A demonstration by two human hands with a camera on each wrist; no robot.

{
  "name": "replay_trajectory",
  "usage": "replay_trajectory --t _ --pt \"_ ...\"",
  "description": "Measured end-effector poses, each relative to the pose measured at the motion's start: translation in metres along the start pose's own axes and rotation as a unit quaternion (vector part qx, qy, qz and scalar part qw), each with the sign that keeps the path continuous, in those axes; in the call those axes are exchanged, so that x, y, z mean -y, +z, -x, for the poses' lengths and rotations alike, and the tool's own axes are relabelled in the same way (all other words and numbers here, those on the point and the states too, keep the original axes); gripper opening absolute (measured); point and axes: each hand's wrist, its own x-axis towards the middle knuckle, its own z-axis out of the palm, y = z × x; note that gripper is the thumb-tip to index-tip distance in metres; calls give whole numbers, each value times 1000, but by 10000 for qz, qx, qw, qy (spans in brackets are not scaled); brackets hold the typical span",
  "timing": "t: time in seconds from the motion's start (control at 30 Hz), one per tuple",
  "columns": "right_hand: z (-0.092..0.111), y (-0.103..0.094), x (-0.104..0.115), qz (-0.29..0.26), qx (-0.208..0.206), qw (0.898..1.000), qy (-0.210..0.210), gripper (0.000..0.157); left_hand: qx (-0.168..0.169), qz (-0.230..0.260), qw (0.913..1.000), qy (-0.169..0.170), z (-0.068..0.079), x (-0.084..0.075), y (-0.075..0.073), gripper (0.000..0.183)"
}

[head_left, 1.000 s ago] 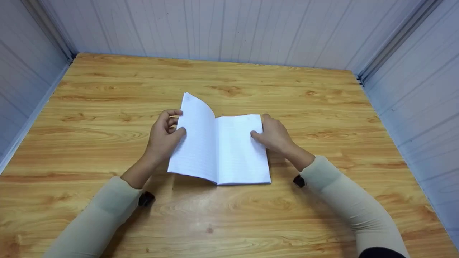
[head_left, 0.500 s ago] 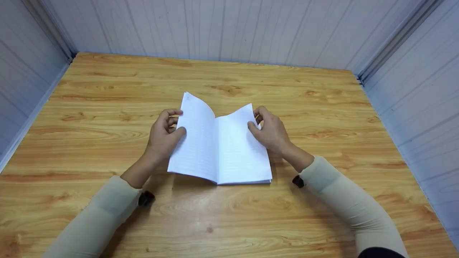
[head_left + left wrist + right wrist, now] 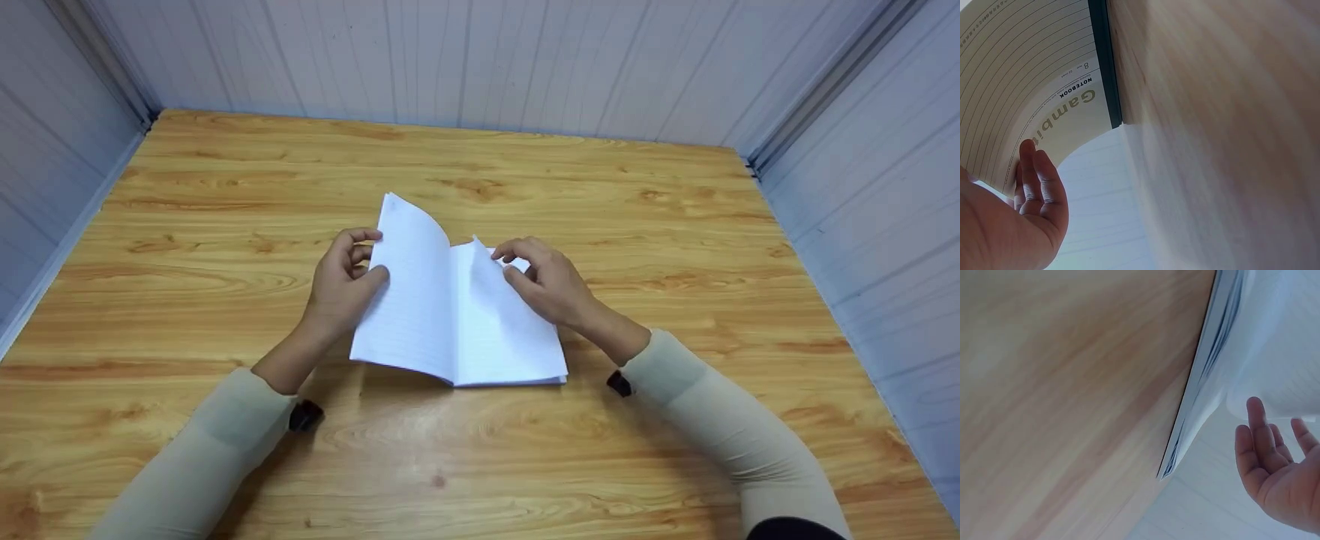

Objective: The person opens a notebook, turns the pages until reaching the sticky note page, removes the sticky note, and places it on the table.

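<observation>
An open notebook [image 3: 412, 307] with ruled white pages lies in the middle of the table, its left half raised. My left hand [image 3: 341, 281] grips the outer edge of that half, thumb on the page and fingers behind. In the left wrist view, fingers of the left hand [image 3: 1039, 191] lie against the cream back cover [image 3: 1033, 73], printed "Gambit NOTEBOOK", beside a dark spine [image 3: 1105, 62]. On the right half, my right hand [image 3: 551, 285] pinches a page [image 3: 491, 281], whose top corner bends toward the middle. In the right wrist view, its fingertips meet the lifted sheet's edge [image 3: 1280, 388].
The wood-grain table [image 3: 480, 465] surrounds the notebook. Pale panelled walls [image 3: 465, 67] rise along the back and both sides. A small black device [image 3: 306, 416] sits under the left sleeve cuff, another [image 3: 619, 383] under the right.
My right hand has moved from the notebook's right edge leftward, lifting the page's upper corner and bending it toward the middle. The left hand has stayed in place.
</observation>
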Motion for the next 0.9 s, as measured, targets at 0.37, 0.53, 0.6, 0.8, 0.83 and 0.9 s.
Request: replay_trajectory --t 0.37,0.53,0.6,0.8,0.83,0.9 --pt "3 3 8 -168 633 9978 36 38 -18 -87 9999 -82 0 0 0 40" --pt "3 4 11 -177 859 9961 -52 34 -10 -112 9999 -124 1 -1 0 40" --pt "3 5 13 -174 894 9958 -101 33 -4 -115 9998 -137 1 -2 0 40" --pt "2 6 16 -293 894 9951 -290 32 27 -51 9999 -125 1 -1 -1 40" --pt "2 7 16 -280 916 9948 -334 32 26 -41 9999 -113 0 -1 -1 40" --pt "1 8 18 -229 992 9939 -415 32 19 -12 10000 -87 0 0 -1 40"
